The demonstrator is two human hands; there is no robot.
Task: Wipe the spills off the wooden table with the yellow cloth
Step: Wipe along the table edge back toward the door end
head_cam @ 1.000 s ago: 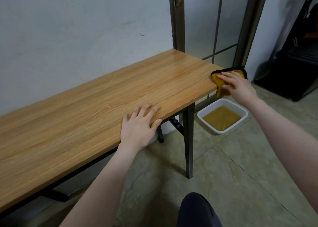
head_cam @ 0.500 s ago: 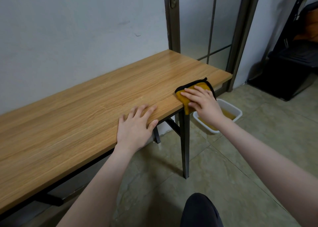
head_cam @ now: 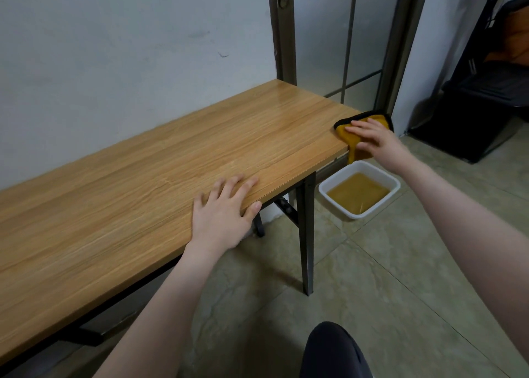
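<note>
Tabletop [head_cam: 177, 160] of grained wood laminate. Right hand [head_cam: 375, 141] presses flat, fingers straight, on yellow cloth [head_cam: 356, 148], black-edged, draped over the far corner. Left hand [head_cam: 221, 217], grip released, rests on near edge. White rectangular tub [head_cam: 329, 191] holds brownish liquid.

Table [head_cam: 177, 160]: light brown top, straight wood-grain streaks; legs dark grey to black. Cloth [head_cam: 356, 145]: mustard yellow, black border. Tub [head_cam: 396, 183] on floor: white, holds murky yellow-brown liquid. Floor [head_cam: 400, 277]: pale grey-green tiles, faint marbled veining. Wall [head_cam: 114, 48]: off-white, few dark scuffs. Door frame [head_cam: 283, 28]: dull bronze-grey.
</note>
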